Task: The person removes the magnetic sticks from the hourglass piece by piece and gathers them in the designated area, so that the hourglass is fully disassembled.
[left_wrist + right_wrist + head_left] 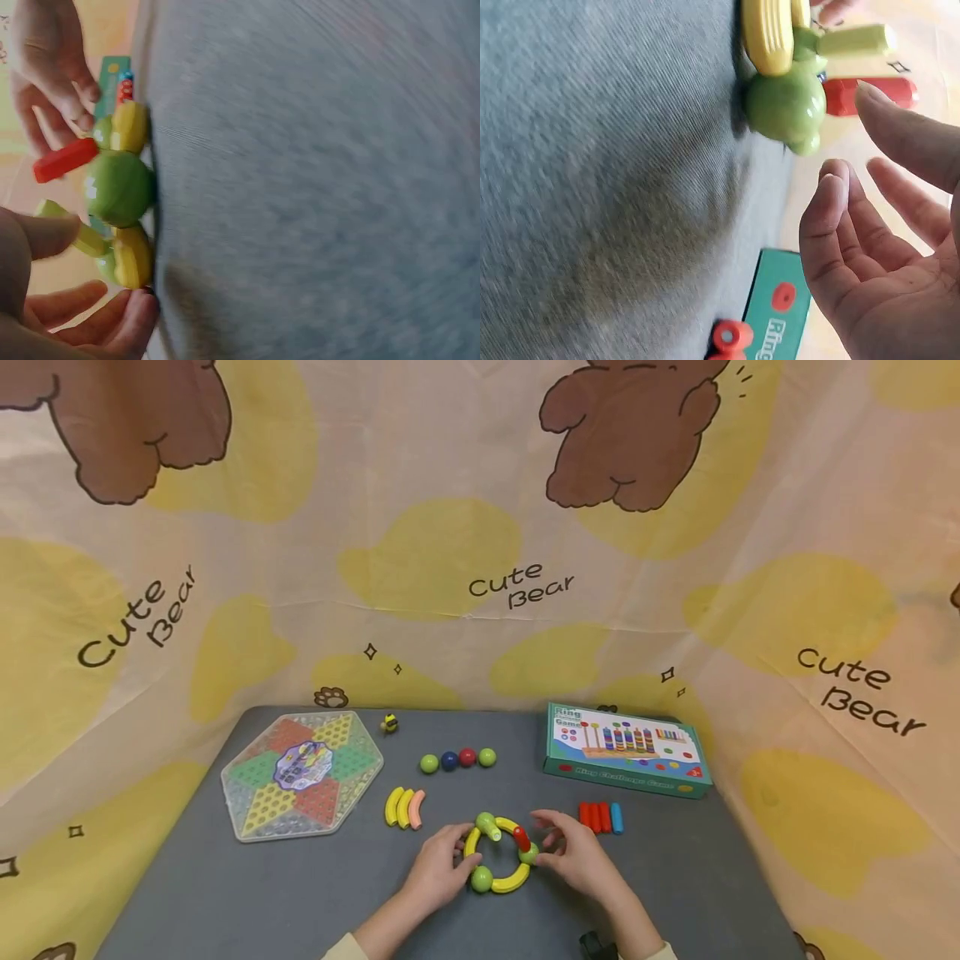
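Observation:
A ring of yellow curved pieces (512, 881) and green balls (482, 879) lies on the grey table. A red rod (521, 837) and a yellow-green rod (492, 832) stand up from two of the balls, both leaning. My left hand (438, 867) holds the ring's left side, fingertips at the outer edge of a yellow curved piece (132, 257) and thumb over it. Beside the ball with the red rod is my right hand (576, 856). Its fingers are loosely bent with nothing between them, as the right wrist view shows.
Red rods (595, 817) and a blue rod (617, 818) lie right of the ring, before a green game box (627, 750). Behind it are several balls (467, 757); leftward, curved pieces (404, 808), a hexagonal game board (303, 774) and a small bee figure (389, 723).

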`<state>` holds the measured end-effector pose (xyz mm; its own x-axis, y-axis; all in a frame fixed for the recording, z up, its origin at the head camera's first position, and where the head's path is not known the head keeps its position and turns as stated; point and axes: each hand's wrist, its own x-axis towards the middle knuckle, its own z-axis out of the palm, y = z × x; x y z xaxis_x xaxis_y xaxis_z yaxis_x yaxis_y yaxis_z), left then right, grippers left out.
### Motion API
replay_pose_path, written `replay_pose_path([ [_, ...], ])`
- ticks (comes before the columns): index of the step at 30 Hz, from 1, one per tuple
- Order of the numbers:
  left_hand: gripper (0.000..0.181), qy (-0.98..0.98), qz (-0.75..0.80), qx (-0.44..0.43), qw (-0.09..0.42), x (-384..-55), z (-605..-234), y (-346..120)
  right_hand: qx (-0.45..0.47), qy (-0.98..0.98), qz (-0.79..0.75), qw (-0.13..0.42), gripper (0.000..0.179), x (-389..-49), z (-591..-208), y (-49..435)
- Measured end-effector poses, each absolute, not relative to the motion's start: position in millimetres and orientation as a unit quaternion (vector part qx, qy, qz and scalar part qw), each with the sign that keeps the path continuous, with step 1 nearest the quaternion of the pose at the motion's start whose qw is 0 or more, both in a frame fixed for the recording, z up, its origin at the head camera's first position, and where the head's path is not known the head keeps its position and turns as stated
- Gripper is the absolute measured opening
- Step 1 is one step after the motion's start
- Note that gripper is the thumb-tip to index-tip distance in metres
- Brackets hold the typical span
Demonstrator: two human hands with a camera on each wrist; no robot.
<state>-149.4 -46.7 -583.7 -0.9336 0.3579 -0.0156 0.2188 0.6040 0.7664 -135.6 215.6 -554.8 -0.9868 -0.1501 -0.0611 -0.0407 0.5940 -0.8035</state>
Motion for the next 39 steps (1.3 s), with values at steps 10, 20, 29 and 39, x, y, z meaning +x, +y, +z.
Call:
replay_pose_path([
  [10, 0.086, 0.899, 0.376, 0.17, 0.145, -139.8, -573.2, -42.0, -0.097, 0.909, -0.402, 0.049, 0.034, -137.1, -562.8, 199.9],
  [20, 0.082, 0.908, 0.356, 0.166, 0.146, -138.6, -571.0, -38.9, -0.071, 0.925, -0.372, 0.015, 0.023, -135.4, -564.7, 195.3],
  [29, 0.081, 0.908, 0.356, 0.169, 0.139, -137.6, -569.5, -37.5, -0.063, 0.933, -0.353, 0.03, 0.015, -133.5, -561.7, 196.0],
  [39, 0.081, 0.907, 0.363, 0.16, 0.144, -139.6, -569.6, -37.7, -0.052, 0.937, -0.344, 0.018, 0.019, -130.0, -557.0, 193.3],
])
